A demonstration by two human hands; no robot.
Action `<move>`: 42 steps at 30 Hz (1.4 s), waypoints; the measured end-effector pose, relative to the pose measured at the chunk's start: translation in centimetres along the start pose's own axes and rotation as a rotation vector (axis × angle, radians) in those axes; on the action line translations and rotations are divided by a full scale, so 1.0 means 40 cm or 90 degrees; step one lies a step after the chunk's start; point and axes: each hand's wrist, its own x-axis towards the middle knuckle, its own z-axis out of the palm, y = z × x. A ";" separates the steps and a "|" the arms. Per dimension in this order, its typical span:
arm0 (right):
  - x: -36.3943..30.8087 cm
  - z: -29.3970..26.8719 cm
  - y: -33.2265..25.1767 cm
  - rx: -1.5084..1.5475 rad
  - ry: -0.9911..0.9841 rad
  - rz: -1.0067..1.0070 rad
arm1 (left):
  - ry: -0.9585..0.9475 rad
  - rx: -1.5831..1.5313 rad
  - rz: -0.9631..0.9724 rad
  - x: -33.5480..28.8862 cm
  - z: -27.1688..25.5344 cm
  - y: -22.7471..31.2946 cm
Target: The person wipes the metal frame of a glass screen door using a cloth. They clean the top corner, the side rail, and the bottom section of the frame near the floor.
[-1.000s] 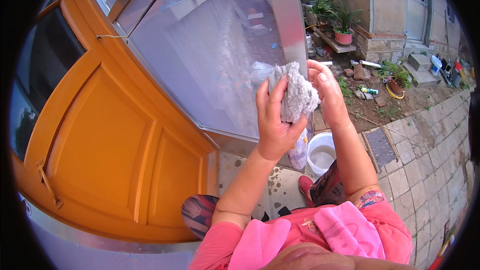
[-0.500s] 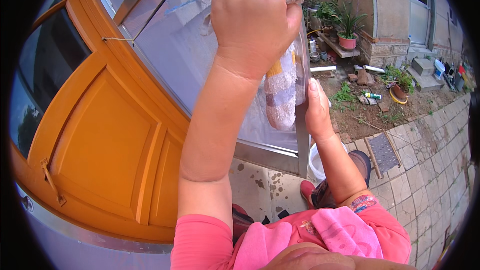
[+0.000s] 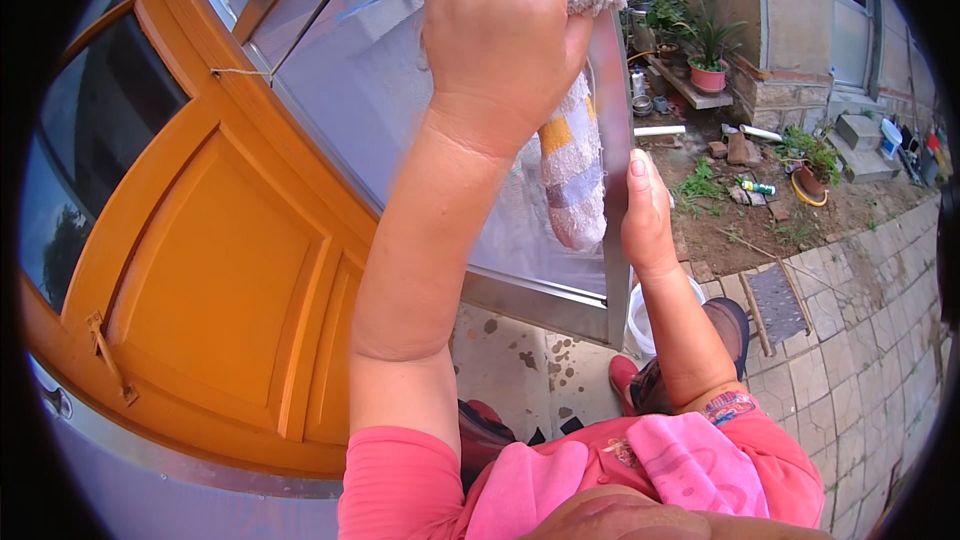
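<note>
gripping a checked cloth [image 3: 573, 175] in the closed left hand [image 3: 495, 50], far in the scene, and letting one end hang nearer, in front of a pale panel [image 3: 520, 252]. resting the right hand [image 3: 647, 215] against the right edge of the panel's metal frame [image 3: 619, 275]; cannot tell whether closed, with fingers hidden. also shown: at left, an orange door [image 3: 220, 280]; just right of the frame, a white bucket [image 3: 642, 325].

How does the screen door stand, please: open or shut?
Open: its free edge, at the right hand, stands away from the orange door.
</note>
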 end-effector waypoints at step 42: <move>-0.019 0.007 -0.025 -0.044 0.018 -0.097 | 0.045 0.013 0.104 -0.105 0.020 -0.034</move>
